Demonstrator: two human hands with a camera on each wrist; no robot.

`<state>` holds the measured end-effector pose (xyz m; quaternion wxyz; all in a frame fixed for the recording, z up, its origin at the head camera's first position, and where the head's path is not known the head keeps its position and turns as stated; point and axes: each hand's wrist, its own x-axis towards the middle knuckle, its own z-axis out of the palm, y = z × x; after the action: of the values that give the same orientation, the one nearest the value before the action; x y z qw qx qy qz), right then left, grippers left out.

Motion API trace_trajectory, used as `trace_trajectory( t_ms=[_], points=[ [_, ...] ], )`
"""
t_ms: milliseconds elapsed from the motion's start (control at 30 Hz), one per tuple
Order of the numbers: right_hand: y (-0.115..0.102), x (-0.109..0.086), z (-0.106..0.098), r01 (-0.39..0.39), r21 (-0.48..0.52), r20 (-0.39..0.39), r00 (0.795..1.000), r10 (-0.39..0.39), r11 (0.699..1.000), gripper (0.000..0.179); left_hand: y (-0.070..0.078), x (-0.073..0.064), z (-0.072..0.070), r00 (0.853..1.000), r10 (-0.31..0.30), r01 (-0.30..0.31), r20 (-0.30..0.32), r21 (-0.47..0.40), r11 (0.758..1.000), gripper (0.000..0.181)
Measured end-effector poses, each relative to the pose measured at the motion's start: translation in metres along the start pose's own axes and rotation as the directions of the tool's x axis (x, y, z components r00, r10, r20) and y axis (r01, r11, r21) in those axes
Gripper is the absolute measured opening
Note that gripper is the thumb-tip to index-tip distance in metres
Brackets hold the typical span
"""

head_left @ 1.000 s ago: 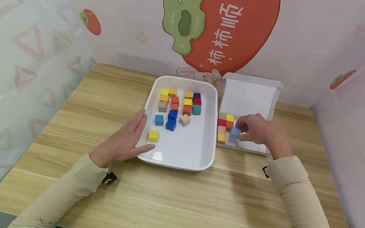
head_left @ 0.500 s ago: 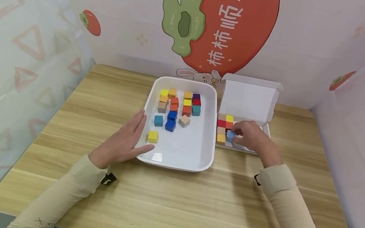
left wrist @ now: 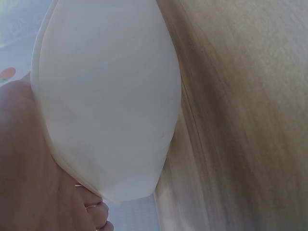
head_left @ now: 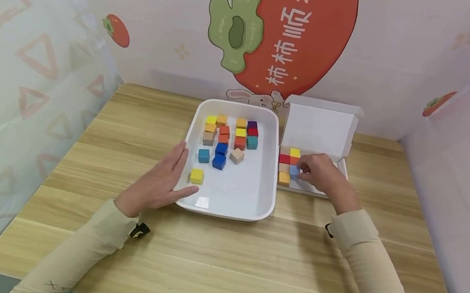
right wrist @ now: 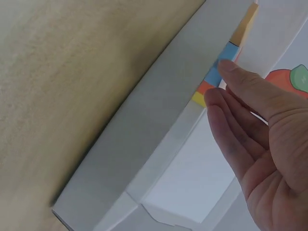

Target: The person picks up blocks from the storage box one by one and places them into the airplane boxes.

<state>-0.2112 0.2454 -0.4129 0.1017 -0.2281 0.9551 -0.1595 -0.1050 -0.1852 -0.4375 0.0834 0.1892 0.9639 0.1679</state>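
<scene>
My right hand [head_left: 325,175] reaches into the white cardboard box [head_left: 310,193] and holds a light blue cube [head_left: 294,173] at the box's left side. In the right wrist view, the thumb lies against that blue cube [right wrist: 219,70], just above the box wall [right wrist: 139,110]. Beside it in the box sit red, yellow, orange and wood-coloured cubes, including an orange-yellow cube [head_left: 283,179] at the front left. My left hand [head_left: 155,181] rests with straight fingers along the left rim of a white tray [head_left: 236,198]; the left wrist view shows the tray's outer wall [left wrist: 110,96] against the palm.
Several coloured cubes stand in the tray, among them a yellow cube [head_left: 197,176], a dark blue cube [head_left: 219,162] and a pale wood cube [head_left: 237,156]. The box's raised lid [head_left: 318,129] leans by the back wall. Both containers stand side by side on the wooden table [head_left: 207,265].
My right hand has moved left with the light blue cube, bringing it down beside the other cubes in the box. My left hand has stayed on the tray rim.
</scene>
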Motion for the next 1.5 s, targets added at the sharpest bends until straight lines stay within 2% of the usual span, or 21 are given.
trace_trajectory(
  t_ms=[167,333,500,733,867,1033,1167,1267,1400,1500],
  points=[
    [-0.011,0.002,-0.012,0.018,-0.031,-0.006,1.0,-0.018,0.999,0.028,0.0,-0.001,0.0,1.0,-0.002,0.002,0.0,-0.001,1.0,0.11],
    [-0.036,0.013,-0.033,0.007,0.016,-0.006,1.0,-0.007,1.0,0.039,0.0,-0.001,0.0,1.0,-0.003,0.003,0.0,-0.002,1.0,0.11],
    [-0.063,0.035,-0.049,0.001,0.072,-0.011,1.0,0.0,0.997,0.046,-0.001,-0.001,0.0,1.0,-0.004,0.004,-0.004,-0.003,1.0,0.11],
    [-0.094,0.069,-0.064,-0.004,0.09,-0.022,1.0,0.006,0.996,0.046,-0.001,0.001,0.001,1.0,0.005,-0.005,-0.009,-0.002,1.0,0.109],
    [-0.106,0.084,-0.062,-0.061,0.13,-0.047,0.997,0.068,0.99,0.043,-0.001,0.001,0.002,1.0,0.005,-0.005,-0.005,0.0,1.0,0.11],
    [-0.116,0.102,-0.05,-0.228,0.184,-0.061,0.968,0.243,0.956,0.039,-0.001,0.001,0.001,1.0,0.008,-0.008,-0.008,0.0,1.0,0.11],
    [-0.119,0.115,-0.035,-0.297,0.213,-0.107,0.94,0.324,0.931,0.075,-0.002,0.001,0.001,1.0,0.007,-0.007,-0.011,-0.002,1.0,0.11],
    [-0.12,0.12,-0.022,-0.365,0.217,-0.063,0.92,0.387,0.905,0.084,-0.002,0.0,0.0,1.0,0.003,-0.003,-0.008,-0.003,1.0,0.11],
    [-0.121,0.121,-0.008,-0.459,0.231,0.051,0.886,0.46,0.858,0.062,-0.002,0.0,-0.001,1.0,0.001,-0.001,-0.003,-0.011,1.0,0.11],
    [-0.121,0.122,0.0,-0.475,0.265,0.068,0.877,0.475,0.839,0.063,-0.001,0.0,-0.001,1.0,0.002,-0.002,-0.003,-0.016,1.0,0.11]
  ],
)
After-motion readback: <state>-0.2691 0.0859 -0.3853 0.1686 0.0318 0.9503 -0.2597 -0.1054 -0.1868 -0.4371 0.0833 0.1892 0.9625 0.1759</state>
